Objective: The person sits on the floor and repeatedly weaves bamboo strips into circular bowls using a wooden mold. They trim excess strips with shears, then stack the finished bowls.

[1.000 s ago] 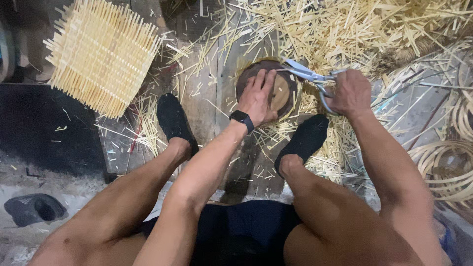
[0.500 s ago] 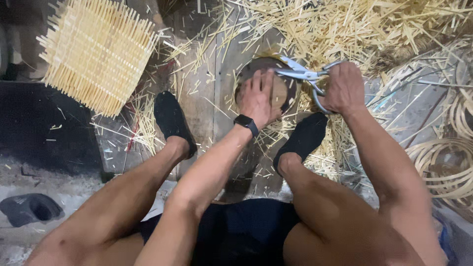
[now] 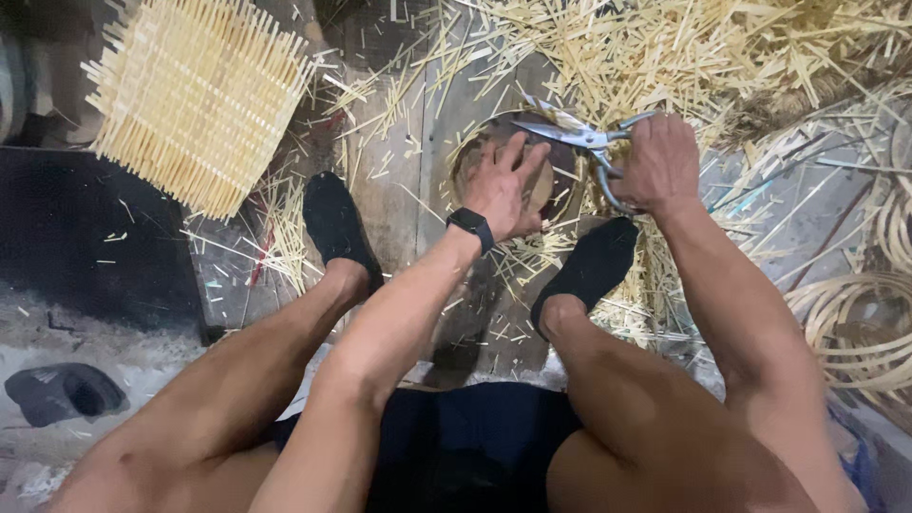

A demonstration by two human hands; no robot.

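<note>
Head view: the left hand (image 3: 508, 190) lies flat, fingers spread, on a round brown woven disc (image 3: 475, 152) on the plank floor (image 3: 389, 180), hemmed by pale straw offcuts (image 3: 684, 47) and black-socked feet. The right hand (image 3: 657, 161), fingers clamped, grips metal shears (image 3: 570, 135); their long axis runs sideways, blades pointing left over the disc's far edge.

Pale yellow straw (image 3: 684, 57) is littering the grey-brown floor (image 3: 389, 190). The mat (image 3: 195, 95) is showing a straw-yellow criss-cross weave. The shears (image 3: 584, 142) are gleaming silver-grey over a brown disc (image 3: 475, 157). Black socks (image 3: 332, 228) and a black watch (image 3: 472, 226) are standing out darkly; the shorts (image 3: 475, 437) are looking navy. Cream coils (image 3: 855, 332) are lying beside blue strips (image 3: 741, 195).
</note>
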